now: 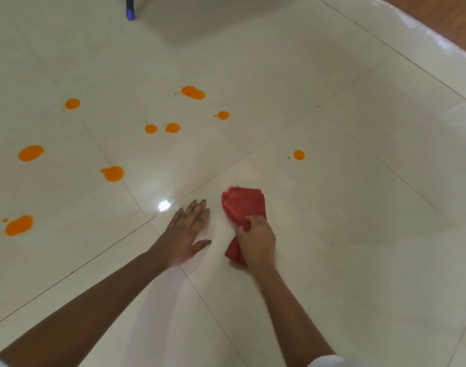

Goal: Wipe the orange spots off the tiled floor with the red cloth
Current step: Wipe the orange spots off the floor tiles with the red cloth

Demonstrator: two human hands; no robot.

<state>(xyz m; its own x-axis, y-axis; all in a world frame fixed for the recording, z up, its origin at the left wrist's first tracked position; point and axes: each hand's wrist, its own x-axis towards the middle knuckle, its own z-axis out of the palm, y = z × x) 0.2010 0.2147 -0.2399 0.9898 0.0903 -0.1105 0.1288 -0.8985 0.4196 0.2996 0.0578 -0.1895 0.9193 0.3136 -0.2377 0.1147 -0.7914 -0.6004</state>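
The red cloth [243,205] lies bunched on the glossy white tiled floor [359,207]. My right hand [257,238] grips its near part with curled fingers. My left hand [188,230] rests flat on the floor just left of the cloth, fingers straight. Several orange spots mark the tiles: one [298,154] up and right of the cloth, a pair [161,128] in the middle, one [112,173] left of centre, a big one [193,92] farther away, and others [19,225] at the far left.
A blue-tipped leg or pole [130,11] stands at the top edge. A brown wooden surface [449,19] borders the floor at the top right. A bright light glare [164,205] reflects off the tile near my left hand.
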